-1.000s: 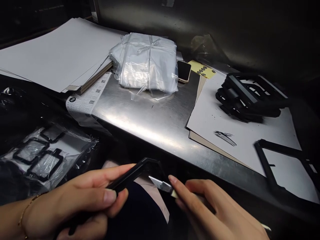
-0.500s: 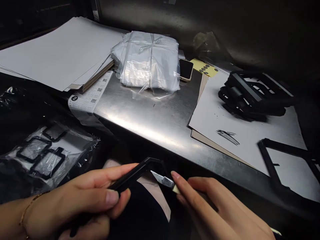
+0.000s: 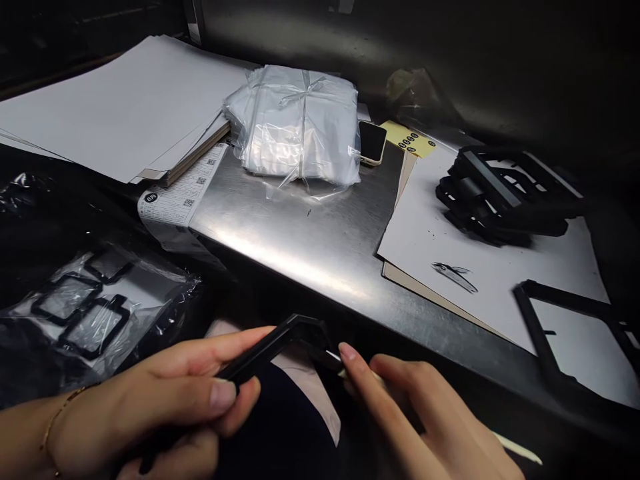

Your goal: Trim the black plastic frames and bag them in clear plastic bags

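Note:
My left hand (image 3: 185,393) is closed round a black plastic frame (image 3: 267,343), thumb on top, its bent corner pointing away from me. In my right hand (image 3: 420,413) is a craft knife (image 3: 517,448); its pale handle end shows past the hand. The knife's blade lies close against the inner edge of the frame's bent corner, seen almost edge-on. Whether the blade touches the plastic I cannot tell. Another black frame (image 3: 577,297) lies at the right on white card (image 3: 480,260), near a pair of nail clippers (image 3: 455,277).
Black frames (image 3: 505,193) are piled on the card. A tied bundle of clear plastic bags (image 3: 303,127) sits mid-table beside a phone (image 3: 373,143) and a yellow label sheet (image 3: 407,138). White sheets (image 3: 130,100) are stacked at left. A bag of small frames (image 3: 95,307) lies lower left.
The craft knife in my right hand has turned, so its blade shows narrower and its handle end is more visible. My left hand and the frame stay nearly still.

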A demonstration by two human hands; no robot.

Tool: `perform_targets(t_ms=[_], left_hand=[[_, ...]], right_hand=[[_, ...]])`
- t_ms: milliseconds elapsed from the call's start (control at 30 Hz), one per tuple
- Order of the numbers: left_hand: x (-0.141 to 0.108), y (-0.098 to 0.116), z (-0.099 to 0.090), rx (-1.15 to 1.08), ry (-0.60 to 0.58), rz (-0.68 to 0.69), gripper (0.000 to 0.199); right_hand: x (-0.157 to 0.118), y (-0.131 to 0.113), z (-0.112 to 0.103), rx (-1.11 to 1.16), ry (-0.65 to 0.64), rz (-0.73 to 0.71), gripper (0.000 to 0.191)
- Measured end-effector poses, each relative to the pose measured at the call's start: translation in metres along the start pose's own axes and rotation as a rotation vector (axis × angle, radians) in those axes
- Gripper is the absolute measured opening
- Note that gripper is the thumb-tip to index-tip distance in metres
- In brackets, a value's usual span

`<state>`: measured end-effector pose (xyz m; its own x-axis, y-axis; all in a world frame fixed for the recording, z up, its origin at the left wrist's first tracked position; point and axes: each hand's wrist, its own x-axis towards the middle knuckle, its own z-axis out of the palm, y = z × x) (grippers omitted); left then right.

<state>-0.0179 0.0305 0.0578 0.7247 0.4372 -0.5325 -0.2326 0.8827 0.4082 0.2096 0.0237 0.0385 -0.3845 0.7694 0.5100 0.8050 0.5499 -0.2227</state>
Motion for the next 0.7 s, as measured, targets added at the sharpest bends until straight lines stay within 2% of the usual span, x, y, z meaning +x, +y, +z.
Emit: perform_targets(t_ms=[100, 233, 300, 433, 533, 600, 700], left_hand=[[0.0, 0.002, -0.001, 0.023, 0.017, -0.05, 0.046], [0.001, 0.003, -0.001, 0.018, 0.0, -0.051, 0.045], [0.001, 0.002, -0.002, 0.009, 0.007, -0.04, 0.044], [0.001, 0.004, -0.002, -0.011, 0.025, -0.041, 0.045], [0.001, 0.008, -0.003, 0.02, 0.059, -0.085, 0.039], [0.001, 0.012, -0.003, 0.038, 0.052, -0.13, 0.034], [0.002, 0.017, -0.003, 0.025, 0.02, -0.147, 0.03]], right_hand=[[-0.004, 0.001, 0.007, -0.029, 0.037, -0.082, 0.033], [-0.007, 0.01, 0.012, 0.078, 0.046, -0.208, 0.028], [-0.007, 0.017, 0.009, 0.131, 0.017, -0.177, 0.028], [-0.002, 0.023, -0.003, 0.082, -0.034, -0.007, 0.029], [0.004, 0.029, -0.007, 0.057, -0.017, 0.015, 0.029], [0.009, 0.043, -0.002, 0.015, 0.012, -0.004, 0.027], [0.015, 0.081, 0.017, -0.169, 0.048, 0.019, 0.024]])
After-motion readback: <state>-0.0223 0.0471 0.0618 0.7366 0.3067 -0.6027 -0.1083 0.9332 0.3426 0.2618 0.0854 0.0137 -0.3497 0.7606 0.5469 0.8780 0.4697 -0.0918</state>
